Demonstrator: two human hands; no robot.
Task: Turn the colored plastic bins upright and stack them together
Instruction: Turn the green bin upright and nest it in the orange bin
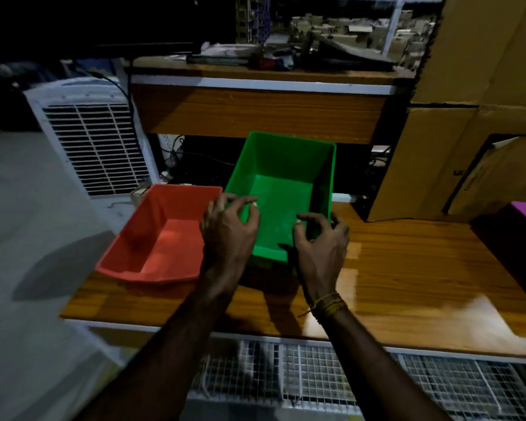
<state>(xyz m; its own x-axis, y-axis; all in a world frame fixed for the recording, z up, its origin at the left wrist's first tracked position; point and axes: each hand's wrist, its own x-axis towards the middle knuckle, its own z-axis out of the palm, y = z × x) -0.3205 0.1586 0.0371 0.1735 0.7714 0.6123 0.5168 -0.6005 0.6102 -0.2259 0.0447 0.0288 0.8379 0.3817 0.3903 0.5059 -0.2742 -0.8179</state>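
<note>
Two bins sit upright, side by side, on the wooden table [407, 268]: the green bin [283, 189] to the right, the red bin [161, 235] touching its left wall. The left hand [228, 232] and right hand [322, 241] curl, fingers spread, over the green bin's near corners, seemingly not gripping.

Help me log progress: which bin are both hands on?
The green bin, upright at the centre; the red bin beside it to the left sits untouched.
</note>
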